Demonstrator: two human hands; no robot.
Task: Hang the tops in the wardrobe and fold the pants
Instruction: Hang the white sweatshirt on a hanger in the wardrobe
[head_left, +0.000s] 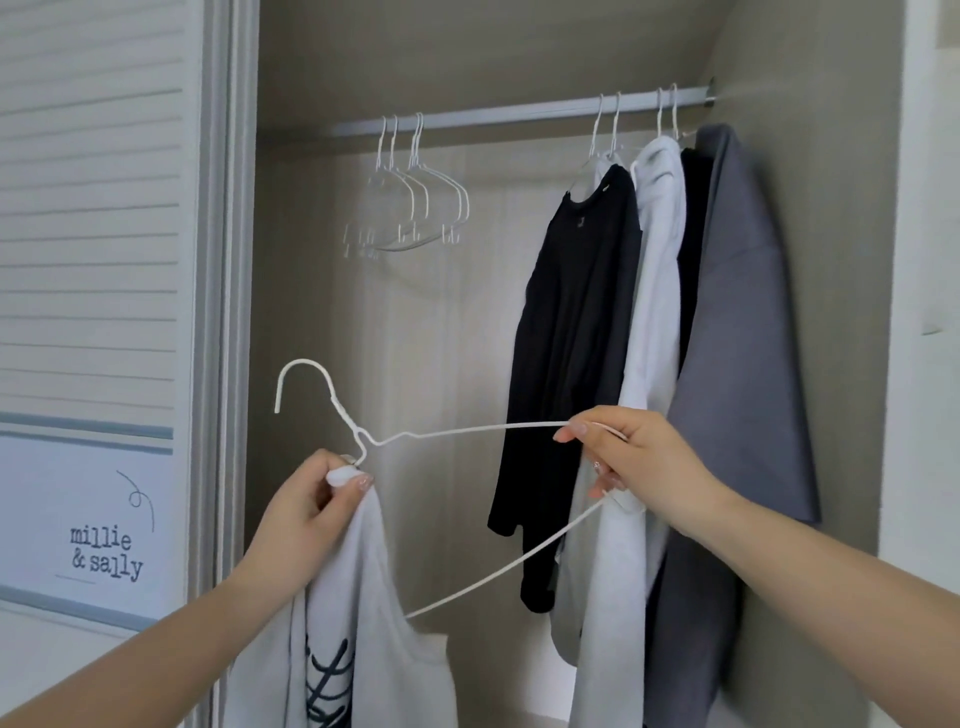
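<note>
2 hands grip hanger (467, 431) | white top (353, 597) cut off below

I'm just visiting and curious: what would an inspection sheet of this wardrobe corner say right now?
Surface: nothing seen; no table or floor is in view.
Job's things: white top with dark print, partly threaded on a white wire hanger; no pants seen.
Already hung: black top, white top on the rail, grey top, all on the rail.
Clutter: bunch of empty hangers at the rail's left end.
Hands: left hand pinches the white top's fabric at the hanger's neck; right hand grips the hanger's shoulder end.
Cables: nothing seen.
Surroundings: slatted sliding door at left, with a lettered panel.
</note>
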